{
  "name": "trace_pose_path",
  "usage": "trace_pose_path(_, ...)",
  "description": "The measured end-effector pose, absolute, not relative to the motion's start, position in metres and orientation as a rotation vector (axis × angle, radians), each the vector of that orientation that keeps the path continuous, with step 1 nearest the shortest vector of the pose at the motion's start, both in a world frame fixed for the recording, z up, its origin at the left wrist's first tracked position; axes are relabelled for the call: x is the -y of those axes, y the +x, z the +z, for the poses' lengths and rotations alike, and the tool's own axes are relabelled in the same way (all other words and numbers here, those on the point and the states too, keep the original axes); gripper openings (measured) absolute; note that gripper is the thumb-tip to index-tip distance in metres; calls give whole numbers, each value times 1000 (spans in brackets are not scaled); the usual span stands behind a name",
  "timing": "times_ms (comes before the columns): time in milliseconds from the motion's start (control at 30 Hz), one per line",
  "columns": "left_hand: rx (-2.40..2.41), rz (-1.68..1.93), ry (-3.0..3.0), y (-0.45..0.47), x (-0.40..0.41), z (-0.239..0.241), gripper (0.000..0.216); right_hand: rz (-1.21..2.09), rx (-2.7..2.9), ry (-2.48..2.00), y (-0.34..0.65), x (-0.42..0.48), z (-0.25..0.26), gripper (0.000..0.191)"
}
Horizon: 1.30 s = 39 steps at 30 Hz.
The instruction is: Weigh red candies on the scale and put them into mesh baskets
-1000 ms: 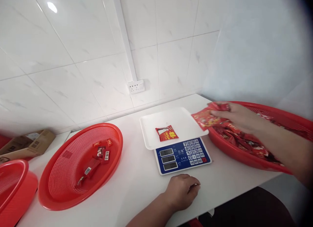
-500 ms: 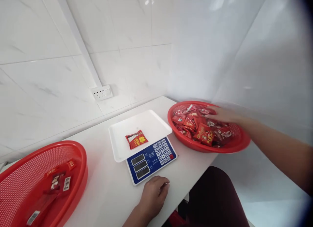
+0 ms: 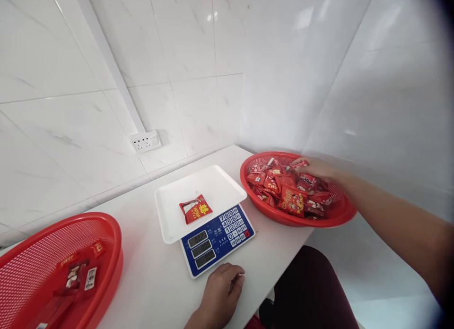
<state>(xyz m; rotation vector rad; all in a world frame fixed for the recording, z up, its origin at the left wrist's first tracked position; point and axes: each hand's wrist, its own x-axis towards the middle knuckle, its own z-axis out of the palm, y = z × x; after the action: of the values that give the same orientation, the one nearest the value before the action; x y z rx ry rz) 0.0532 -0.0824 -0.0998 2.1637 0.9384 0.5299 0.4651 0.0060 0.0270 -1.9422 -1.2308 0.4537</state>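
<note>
My right hand (image 3: 315, 168) reaches into the red basket (image 3: 333, 216) on the right, its fingers lying on the heap of red snack packets (image 3: 289, 188); whether they grip one is hidden. My left hand (image 3: 222, 291) rests loosely curled on the white table (image 3: 159, 281), just in front of the blue scale (image 3: 216, 238). One red packet (image 3: 196, 209) lies on the scale's white tray (image 3: 216, 182).
A second red basket (image 3: 106, 234) at the left holds a few small red packets (image 3: 80, 277). White tiled walls close in behind and to the right, with a socket (image 3: 144, 141) on the back wall. The right basket juts over the table's edge. Dark trousers (image 3: 308, 291) show below.
One second ago my right hand held red packets over the basket's rim by the scale tray; now it lies deep in the basket on the heap. The view swung right. The left hand stayed put.
</note>
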Motion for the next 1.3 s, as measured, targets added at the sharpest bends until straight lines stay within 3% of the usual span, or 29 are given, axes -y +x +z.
trace_pose_path(200,-935,517,2162,53,83,-99,22,739,968,-1817,463,9,57,15)
trace_pose_path(600,-948,519,2189,54,84,-98,22,859,962,-1548,384,-4,93,14)
trace_pose_path(967,-925,479,2263,50,86,-92,25,1003,1314,-1262,221,-59,42,25)
trace_pose_path(1100,-914,457,2282,50,87,-90,25,1080,1453,-1314,202,-63,31,27)
trace_pose_path(1300,-909,457,2308,51,87,-93,26,867,1623,-1338,200,-51,42,28)
